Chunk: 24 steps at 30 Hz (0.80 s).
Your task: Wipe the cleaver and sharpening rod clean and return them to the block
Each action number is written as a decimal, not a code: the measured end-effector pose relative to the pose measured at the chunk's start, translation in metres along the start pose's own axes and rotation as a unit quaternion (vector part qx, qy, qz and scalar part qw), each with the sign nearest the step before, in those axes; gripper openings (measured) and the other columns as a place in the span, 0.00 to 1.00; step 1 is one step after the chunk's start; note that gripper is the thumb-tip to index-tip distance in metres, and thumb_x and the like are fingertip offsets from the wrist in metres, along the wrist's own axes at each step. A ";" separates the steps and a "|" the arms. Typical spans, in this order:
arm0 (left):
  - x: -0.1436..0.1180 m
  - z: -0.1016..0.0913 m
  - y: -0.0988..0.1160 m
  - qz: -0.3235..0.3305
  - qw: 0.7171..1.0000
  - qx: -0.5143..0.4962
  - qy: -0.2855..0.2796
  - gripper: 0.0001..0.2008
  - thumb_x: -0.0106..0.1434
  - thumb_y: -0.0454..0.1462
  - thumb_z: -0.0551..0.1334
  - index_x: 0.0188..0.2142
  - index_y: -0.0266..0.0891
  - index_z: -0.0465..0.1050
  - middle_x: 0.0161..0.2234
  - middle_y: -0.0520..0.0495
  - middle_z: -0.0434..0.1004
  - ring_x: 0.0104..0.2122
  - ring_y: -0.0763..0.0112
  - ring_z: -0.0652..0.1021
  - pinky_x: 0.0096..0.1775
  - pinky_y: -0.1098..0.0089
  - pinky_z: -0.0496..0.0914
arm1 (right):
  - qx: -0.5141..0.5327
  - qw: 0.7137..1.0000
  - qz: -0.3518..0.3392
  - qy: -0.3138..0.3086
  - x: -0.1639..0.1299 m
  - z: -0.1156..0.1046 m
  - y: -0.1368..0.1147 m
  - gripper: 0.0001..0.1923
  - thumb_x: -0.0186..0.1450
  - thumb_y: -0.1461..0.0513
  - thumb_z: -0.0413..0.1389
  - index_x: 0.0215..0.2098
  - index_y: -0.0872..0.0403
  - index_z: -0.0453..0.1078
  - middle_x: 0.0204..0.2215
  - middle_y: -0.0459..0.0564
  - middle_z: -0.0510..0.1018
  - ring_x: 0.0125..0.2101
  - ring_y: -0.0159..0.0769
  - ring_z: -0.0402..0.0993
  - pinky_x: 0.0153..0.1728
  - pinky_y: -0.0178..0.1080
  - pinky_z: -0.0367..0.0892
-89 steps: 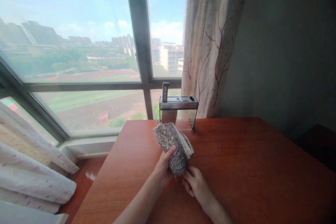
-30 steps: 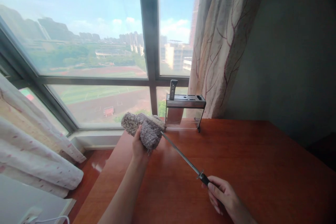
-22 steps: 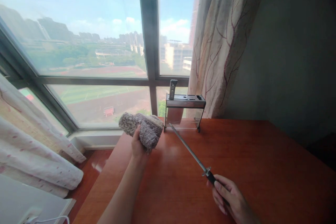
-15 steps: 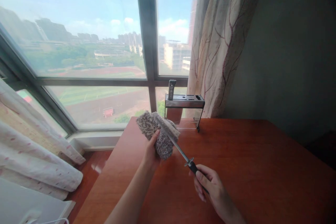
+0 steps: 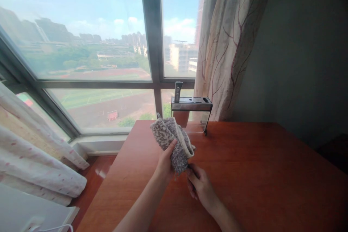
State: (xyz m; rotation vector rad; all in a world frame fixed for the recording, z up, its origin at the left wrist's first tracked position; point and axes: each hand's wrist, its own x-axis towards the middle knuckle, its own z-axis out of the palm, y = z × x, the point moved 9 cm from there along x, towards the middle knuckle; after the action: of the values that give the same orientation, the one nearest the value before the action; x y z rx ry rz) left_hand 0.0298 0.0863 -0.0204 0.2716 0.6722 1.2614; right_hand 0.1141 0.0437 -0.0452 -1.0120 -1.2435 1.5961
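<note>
My left hand (image 5: 165,160) grips a fluffy grey cloth (image 5: 166,132) with a pale edging, thumb on top. The cloth is folded around the rod of a honing steel (image 5: 158,115), whose tip pokes out at its upper left. My right hand (image 5: 200,182) is closed around the steel's black handle close by the cloth's lower right end. Most of the handle is hidden by the fingers, and the guard and rod are covered by the cloth. Both hands are above the brown table (image 5: 244,181).
Behind the cloth, a clear-sided knife block (image 5: 191,106) with a metal top stands near the table's far edge; one grey handle (image 5: 178,92) sticks up from it. Windows (image 5: 95,112) and a curtain (image 5: 217,79) lie beyond. A dark wall is at right.
My right hand has moved up and left with the honing steel, pushing it further through the cloth, so its tip now shows. My left hand and the cloth have shifted slightly right and down.
</note>
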 end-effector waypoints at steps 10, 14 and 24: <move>0.004 -0.018 0.055 0.199 0.975 0.003 0.093 0.15 0.57 0.38 0.65 0.43 0.32 0.73 0.34 0.41 0.81 0.31 0.61 0.82 0.34 0.66 0.78 | -0.111 0.993 -0.025 -0.027 -0.013 0.005 0.005 0.22 0.67 0.47 0.48 0.34 0.57 0.66 0.12 0.39 0.64 0.10 0.24 0.58 0.11 0.28 0.50; 0.003 -0.028 0.083 0.255 0.961 -0.022 0.105 0.16 0.57 0.36 0.66 0.44 0.32 0.72 0.32 0.43 0.81 0.30 0.62 0.82 0.33 0.66 0.78 | -0.116 0.992 -0.010 -0.058 -0.022 0.002 0.005 0.22 0.67 0.47 0.48 0.35 0.58 0.68 0.13 0.39 0.66 0.11 0.24 0.59 0.11 0.28 0.51; 0.008 -0.011 0.038 0.146 0.988 -0.006 0.051 0.22 0.56 0.42 0.67 0.47 0.33 0.70 0.33 0.42 0.81 0.30 0.60 0.81 0.33 0.64 0.77 | -0.040 0.999 0.010 -0.004 -0.014 -0.006 0.003 0.23 0.63 0.45 0.52 0.33 0.58 0.68 0.12 0.39 0.65 0.09 0.24 0.58 0.09 0.27 0.50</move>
State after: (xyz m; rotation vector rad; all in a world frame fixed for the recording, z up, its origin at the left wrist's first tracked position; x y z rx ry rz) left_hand -0.0052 0.1039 -0.0109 0.3051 0.7306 1.5673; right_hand 0.1238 0.0313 -0.0478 -1.0728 -1.3152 1.5776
